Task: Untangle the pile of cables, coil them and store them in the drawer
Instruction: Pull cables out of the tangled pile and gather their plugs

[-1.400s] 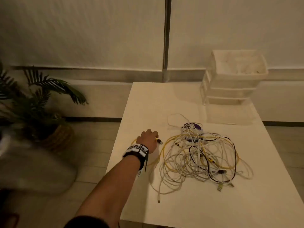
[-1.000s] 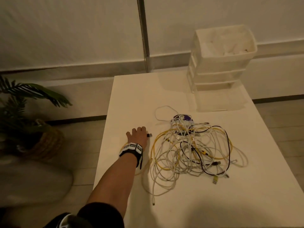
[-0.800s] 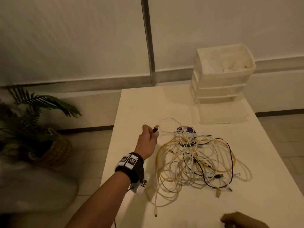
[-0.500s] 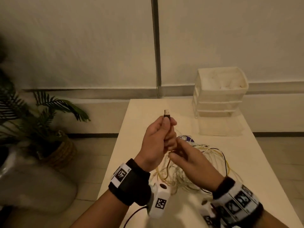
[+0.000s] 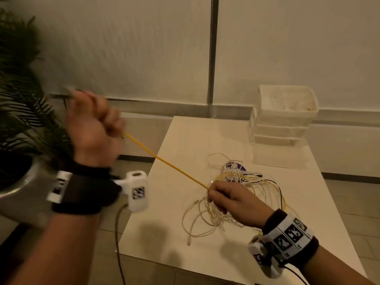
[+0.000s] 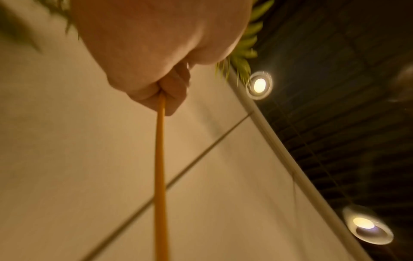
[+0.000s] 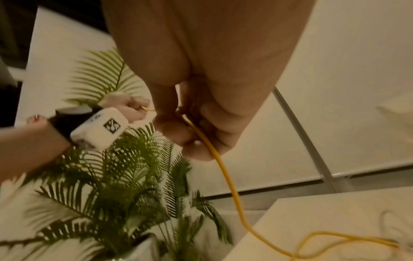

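A yellow cable [image 5: 167, 163] runs taut between my two hands. My left hand [image 5: 93, 128], blurred and raised off the table's left side, grips one end [image 6: 161, 123]. My right hand [image 5: 226, 197] pinches the same cable [image 7: 214, 155] just above the tangled pile [image 5: 242, 194] of white, yellow and black cables on the white table [image 5: 185, 140]. From my right fingers the cable drops back into the pile. A white stack of drawers [image 5: 282, 120] stands at the table's far right.
A potted palm [image 5: 22, 112] stands on the floor left of the table, close behind my left hand. A white wall with a metal strip [image 5: 211, 58] lies beyond the table. A dark cord [image 5: 119, 243] hangs from my left wrist.
My left hand has pulled the cable's end up and to the left, away from my right hand. The yellow cable is now stretched taut, and my right hand has dropped towards the pile.
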{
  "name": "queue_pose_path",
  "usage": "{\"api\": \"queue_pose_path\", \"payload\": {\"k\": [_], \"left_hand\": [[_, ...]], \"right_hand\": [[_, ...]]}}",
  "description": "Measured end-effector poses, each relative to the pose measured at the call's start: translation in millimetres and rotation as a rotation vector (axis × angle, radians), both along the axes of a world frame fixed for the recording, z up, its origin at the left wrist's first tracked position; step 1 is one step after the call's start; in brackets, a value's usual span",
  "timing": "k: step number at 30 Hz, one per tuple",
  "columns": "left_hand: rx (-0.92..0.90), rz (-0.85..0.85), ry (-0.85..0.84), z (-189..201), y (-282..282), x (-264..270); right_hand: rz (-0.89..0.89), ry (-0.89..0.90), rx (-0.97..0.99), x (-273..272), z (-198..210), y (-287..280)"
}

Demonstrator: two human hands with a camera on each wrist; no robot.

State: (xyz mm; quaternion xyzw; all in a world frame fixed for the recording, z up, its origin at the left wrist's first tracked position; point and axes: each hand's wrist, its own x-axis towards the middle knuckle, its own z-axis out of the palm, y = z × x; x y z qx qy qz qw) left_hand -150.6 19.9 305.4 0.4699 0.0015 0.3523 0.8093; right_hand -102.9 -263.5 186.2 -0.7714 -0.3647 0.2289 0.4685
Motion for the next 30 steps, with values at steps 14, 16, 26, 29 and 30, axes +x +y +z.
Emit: {"api": "queue_pose_path", "payload": {"k": [14, 16, 26, 29, 30], "left_hand": [[1.166, -0.190, 0.526, -80, -131, 6], [1.234, -0.108, 0.492, -84, -132, 16], [0.845, 0.443, 0.333, -14, -92, 82], [0.899, 0.389, 0.449, -10, -78, 91], [0.938, 0.388, 0.483, -15, -81, 88]], "right_hand": [[-0.192, 0.001, 0.182, 33, 29, -2], [-0.225, 0.067, 0.222, 38, 31, -10], [-0.293, 0.212, 0.281, 71, 0, -33], [-0.341, 0.263, 0.320, 79, -4, -34], [-0.353, 0.302, 0.350, 81, -3, -34]]}}
